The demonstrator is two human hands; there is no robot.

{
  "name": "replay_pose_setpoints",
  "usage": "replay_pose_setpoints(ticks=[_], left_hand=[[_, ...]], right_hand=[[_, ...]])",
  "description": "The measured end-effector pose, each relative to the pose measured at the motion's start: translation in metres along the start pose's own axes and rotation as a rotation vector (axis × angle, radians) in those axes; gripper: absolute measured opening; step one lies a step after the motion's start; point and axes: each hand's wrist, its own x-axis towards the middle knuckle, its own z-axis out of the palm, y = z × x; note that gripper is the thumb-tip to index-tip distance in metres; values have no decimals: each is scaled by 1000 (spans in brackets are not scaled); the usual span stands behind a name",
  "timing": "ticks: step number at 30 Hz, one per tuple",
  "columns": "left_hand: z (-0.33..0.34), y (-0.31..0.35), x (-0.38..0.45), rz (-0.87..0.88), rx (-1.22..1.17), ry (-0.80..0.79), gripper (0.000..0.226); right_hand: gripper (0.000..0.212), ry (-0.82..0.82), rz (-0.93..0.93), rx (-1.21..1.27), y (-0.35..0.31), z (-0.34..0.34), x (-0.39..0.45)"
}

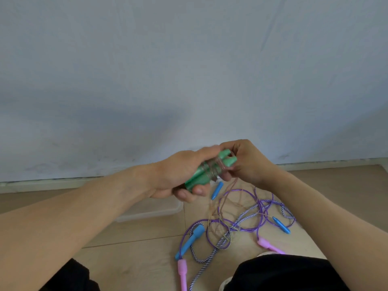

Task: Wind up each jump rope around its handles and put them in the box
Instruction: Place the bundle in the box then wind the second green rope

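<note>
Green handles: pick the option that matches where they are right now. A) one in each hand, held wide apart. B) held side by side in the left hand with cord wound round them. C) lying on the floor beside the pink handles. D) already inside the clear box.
B: the green handles sit together in the left hand, cord coiled round them, while the right hand pinches the cord at their tips.

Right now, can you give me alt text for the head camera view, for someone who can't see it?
A person's left hand grips two green handles side by side while the right hand winds a thin clear cord around them. On the wooden floor below lie tangled ropes with blue handles and pink handles, beside a clear plastic box.
</note>
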Motion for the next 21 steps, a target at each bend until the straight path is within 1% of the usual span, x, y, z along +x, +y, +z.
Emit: replay_pose_setpoints(ticks=[2,3,5,7,9,11,13,15,16,18,19,21], left_hand=[[-3,-1,2,41,37,112,76],[-4,-2,2,50,91,193,77],[-10,-4,4,48,187,351,75],[-17,-6,6,37,195,451,71],[-21,-4,4,75,123,494,63],[-25,-2,5,156,-9,543,58],[-29,0,4,269,-164,596,62],[-33,3,3,375,-212,668,67],[-33,5,2,398,-198,698,68],[-37,4,1,425,-97,748,67],[-39,3,1,428,18,770,66],[-43,-1,1,368,355,795,62]], right_hand=[[26,-9,35,-55,4,2,3],[30,-26,50,-76,4,5,4],[28,-64,54,-149,2,13,5],[23,-68,58,-226,3,18,7],[22,-70,78,-263,3,22,8],[26,-86,96,-267,1,25,7],[34,-90,92,-264,-4,29,6],[39,-89,70,-244,-10,34,5],[40,-86,57,-235,-13,36,4],[39,-67,29,-242,-18,39,4],[39,-57,15,-252,-21,39,4],[37,-51,-11,-259,-26,38,2]])
